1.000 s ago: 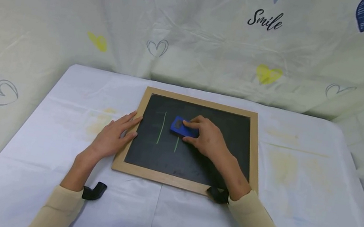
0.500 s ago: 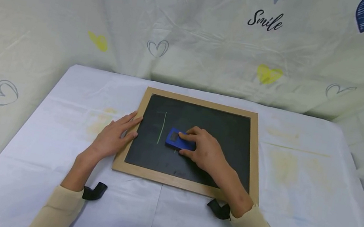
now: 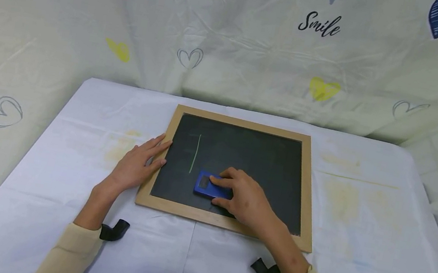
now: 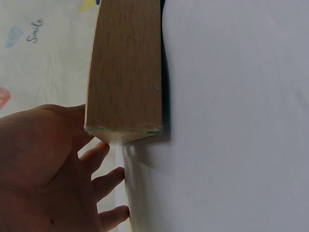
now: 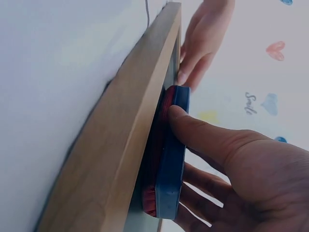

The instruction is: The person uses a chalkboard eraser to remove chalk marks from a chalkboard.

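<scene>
A small chalkboard (image 3: 259,157) in a wooden frame lies flat on the table, with one green chalk line (image 3: 195,154) on its left part. My right hand (image 3: 249,199) grips a blue chalkboard eraser (image 3: 203,184) on the lower middle of the board. In the right wrist view the eraser (image 5: 170,169) shows its red felt side against the board, thumb on one edge and fingers on the other. My left hand (image 3: 133,165) rests with fingers spread and straight on the frame's left edge. The left wrist view shows that hand (image 4: 53,164) beside the frame's corner (image 4: 125,96).
A white cloth (image 3: 362,218) with faint yellow stains covers the table. Behind it hangs a pale curtain (image 3: 252,65) printed with hearts and words. Black wrist mounts (image 3: 115,230) stick out at both sleeves.
My right hand has slid the eraser down the board, toward the near edge. The second green line under its path is gone. My left hand has stayed put.
</scene>
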{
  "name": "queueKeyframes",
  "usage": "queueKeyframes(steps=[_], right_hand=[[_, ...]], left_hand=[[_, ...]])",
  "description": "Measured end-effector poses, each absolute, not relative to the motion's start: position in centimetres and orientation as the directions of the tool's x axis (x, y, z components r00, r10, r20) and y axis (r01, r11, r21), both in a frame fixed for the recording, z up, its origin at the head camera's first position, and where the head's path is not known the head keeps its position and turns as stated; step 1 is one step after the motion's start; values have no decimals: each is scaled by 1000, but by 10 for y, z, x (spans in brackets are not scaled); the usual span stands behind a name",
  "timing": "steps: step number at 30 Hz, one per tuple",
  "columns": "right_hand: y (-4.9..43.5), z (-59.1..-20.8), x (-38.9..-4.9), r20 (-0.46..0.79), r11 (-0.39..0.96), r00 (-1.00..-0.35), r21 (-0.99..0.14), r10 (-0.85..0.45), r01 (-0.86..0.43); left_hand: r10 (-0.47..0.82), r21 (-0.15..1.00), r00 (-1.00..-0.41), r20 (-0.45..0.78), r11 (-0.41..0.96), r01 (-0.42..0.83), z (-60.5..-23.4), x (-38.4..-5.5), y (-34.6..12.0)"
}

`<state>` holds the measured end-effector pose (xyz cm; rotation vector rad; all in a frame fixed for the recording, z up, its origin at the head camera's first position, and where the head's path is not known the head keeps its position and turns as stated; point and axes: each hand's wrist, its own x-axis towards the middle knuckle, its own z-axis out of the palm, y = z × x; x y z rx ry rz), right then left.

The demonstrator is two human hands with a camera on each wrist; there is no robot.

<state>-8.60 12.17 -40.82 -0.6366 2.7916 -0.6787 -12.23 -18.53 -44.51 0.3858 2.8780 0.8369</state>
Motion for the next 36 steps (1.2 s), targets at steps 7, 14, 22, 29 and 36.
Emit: queueKeyframes(steps=[7,14,22,29,36], right_hand=[[122,-408,-82,-94,808,-886,-464,-454,-364],[122,-406,-86,-93,815,-889,-450,-448,-364],[124,-407,-104,-111,816,-890,-462,-443,-348],[126,-409,-130,-117,829,-903,-458,-413,-320],[128,-410,-151,-127,825,-906,-480,-403,-300]], left_hand=[[276,527,-959,-57,824,206,-444,-123,-184],[279,526,-959,-57,824,209,-445,-122,-184],[277,523,-959,-59,827,206,-444,-123,-184],[275,533,-960,-56,821,204,-446,-123,-184],[272,534,-961,-53,821,203,-447,-123,-184]])
